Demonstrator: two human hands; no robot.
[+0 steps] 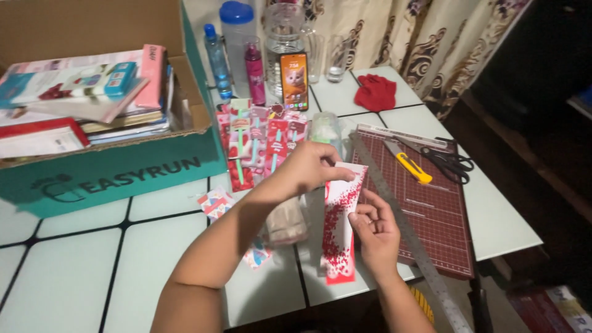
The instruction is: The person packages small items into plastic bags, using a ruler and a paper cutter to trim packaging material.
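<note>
At centre frame we hold a long red-and-white paper strip (339, 231) between our hands above the tabletop (154, 259). Our left hand (308, 168) pinches its upper end, while our right hand (375, 229) pinches its right edge lower down. A steel ruler (404, 231) lies just right, over the dark red cutting mat (431, 209).

scissors (449, 161), metal ruler (404, 228), red cloth (375, 92)
</note>
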